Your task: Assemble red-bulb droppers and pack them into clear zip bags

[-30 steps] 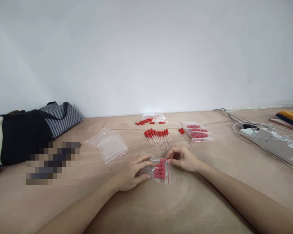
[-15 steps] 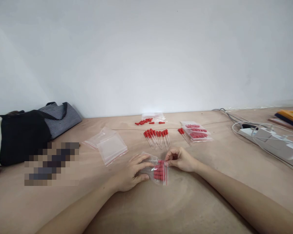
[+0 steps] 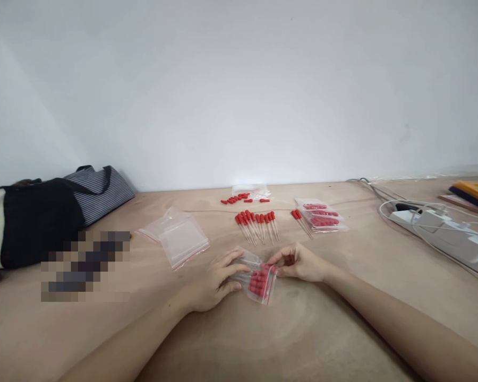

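Observation:
A clear zip bag [image 3: 258, 286] holding several red-topped droppers lies on the table between my hands, its red-lined edge toward the right. My left hand [image 3: 223, 280] rests on the bag's left part with its fingers spread. At the upper right corner of the bag, the thumb and fingers of my right hand [image 3: 292, 262] pinch the edge. Beyond the bag lie several loose red-topped droppers [image 3: 257, 225], and two more droppers [image 3: 298, 218] lie beside a stack of filled bags [image 3: 322, 216]. Flat bags without droppers [image 3: 183, 239] are at the left.
Loose red bulbs [image 3: 235, 199] and clear tubes [image 3: 258, 192] lie near the wall. Black and striped bags [image 3: 43, 223] stand at the left beside a blurred patch. A white power strip [image 3: 442, 233] with cables and a yellow-and-blue item [image 3: 474, 192] are at the right.
The bag between my hands has turned slightly, its red-lined edge now slanting. My right hand has shifted a little to the right, still pinching the bag's corner.

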